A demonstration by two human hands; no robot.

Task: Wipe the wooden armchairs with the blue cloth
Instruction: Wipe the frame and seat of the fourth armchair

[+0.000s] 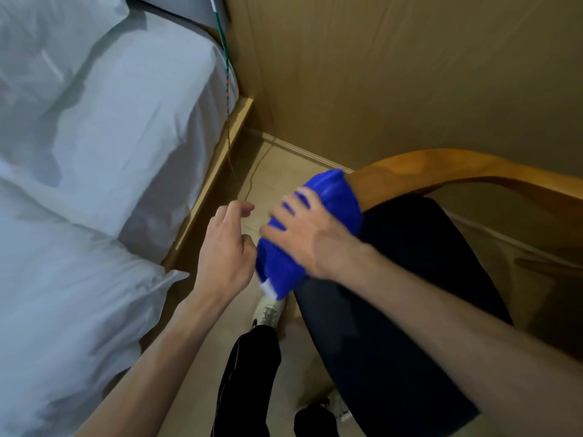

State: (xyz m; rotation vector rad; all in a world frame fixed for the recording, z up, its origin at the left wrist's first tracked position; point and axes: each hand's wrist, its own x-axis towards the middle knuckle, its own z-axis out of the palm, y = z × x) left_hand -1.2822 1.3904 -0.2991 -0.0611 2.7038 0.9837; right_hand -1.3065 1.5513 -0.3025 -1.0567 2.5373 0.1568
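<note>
Two hands are working just ahead of you, and only one is doing the wiping. Your right hand (pixel 310 233) is lying spread over the blue cloth (pixel 328 203), fingers fairly straight and pressing it down rather than curling round it. The cloth is draping over the front end of the wooden armrest (pixel 441 168), so the wood is sitting directly under your palm and running away to the right of that hand. Your left hand (pixel 225 250) is hovering just beside the cloth, fingers loosely curled and holding nothing.

To do this stroke well, I judge you should be keeping the palm flat so the pressure is spreading evenly, and following the bend of the arm rather than cutting across it. Wrapping the cloth's hanging edge under the rounded end would be catching the underside too. Your free hand could be steadying the chair if it starts shifting.

The cloth is looking thick and soft, a saturated blue with a small white tag at its lower corner. Beyond your right hand the armrest is showing as smooth, glossy, honey-coloured wood in one broad curve. The dark seat cushion (pixel 410 279) below that hand is looking matte. Left of your left hand, the white bedding (pixel 94 152) is lying rumpled on a pale wooden bed frame (pixel 220 159).
</note>
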